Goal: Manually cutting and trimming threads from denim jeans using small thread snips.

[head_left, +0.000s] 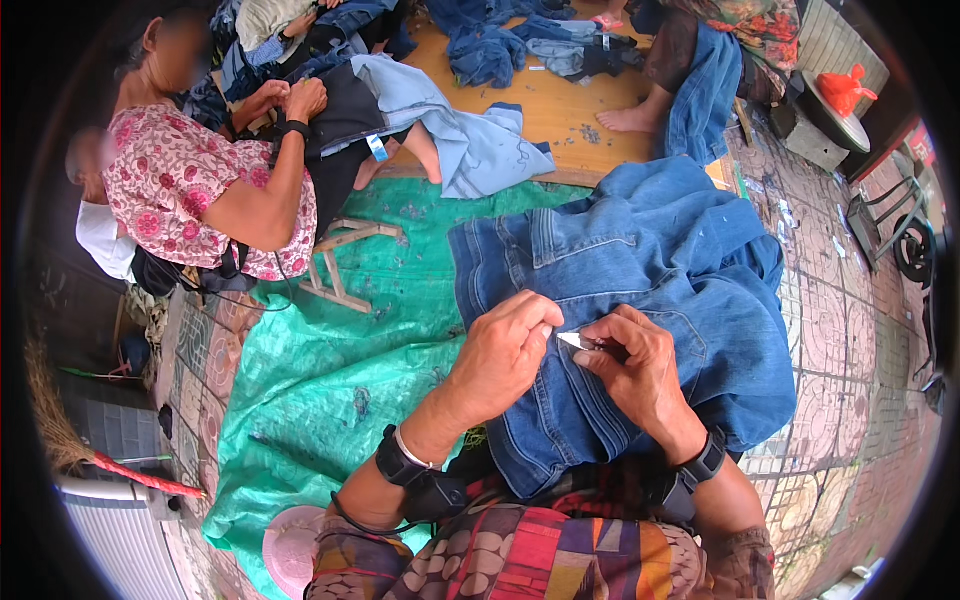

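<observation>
A pair of blue jeans point(690, 260) lies bunched across my lap, its seams and a pocket facing up. Over the denim, my left hand point(508, 348) is closed in a pinch, thumb and forefinger pressed together; what they hold is too small to make out. Close to its right, my right hand point(640, 372) grips small thread snips point(576, 341). Their bright blade points left toward the pinched fingertips, and the curled fingers hide most of the handle.
Green sheeting point(330, 375) covers the ground at left, under a small wooden stool point(335, 270). A person point(215, 190) sits there with dark and light-blue denim. Others sit around a yellow board point(570, 110) with more jeans. Paving point(830, 400) lies right; a pink hat point(290, 550), lower left.
</observation>
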A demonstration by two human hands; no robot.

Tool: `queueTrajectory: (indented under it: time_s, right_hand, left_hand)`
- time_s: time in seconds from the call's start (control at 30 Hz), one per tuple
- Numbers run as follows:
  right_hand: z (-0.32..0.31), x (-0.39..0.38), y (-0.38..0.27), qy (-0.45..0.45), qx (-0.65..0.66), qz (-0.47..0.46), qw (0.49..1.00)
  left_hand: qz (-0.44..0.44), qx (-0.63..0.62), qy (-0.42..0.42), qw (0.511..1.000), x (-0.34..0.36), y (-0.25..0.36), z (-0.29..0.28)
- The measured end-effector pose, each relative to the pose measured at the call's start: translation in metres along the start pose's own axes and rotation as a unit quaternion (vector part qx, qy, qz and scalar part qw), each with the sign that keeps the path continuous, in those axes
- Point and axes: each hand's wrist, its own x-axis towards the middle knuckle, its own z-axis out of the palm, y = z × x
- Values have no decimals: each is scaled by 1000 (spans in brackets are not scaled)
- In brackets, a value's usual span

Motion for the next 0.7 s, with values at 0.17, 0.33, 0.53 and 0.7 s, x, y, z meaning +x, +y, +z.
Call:
queueTrajectory:
  time_s: [0.17,0.33,0.53,0.7]
  right_hand:
    - [0,0,4,-2,55,18,998]
    - [-3,3,2,-26,55,30,998]
    - [-6,5,5,-57,127,107,984]
    - [-5,0,4,-53,88,79,992]
  left_hand:
    - [0,-20,-5,1000,-1,0,-3]
    - [5,-6,-8,1000,-2,-2,-2]
    - [0,-8,-12,1000,-1,-1,-1]
    - [20,-6,-14,1000,-1,-4,1]
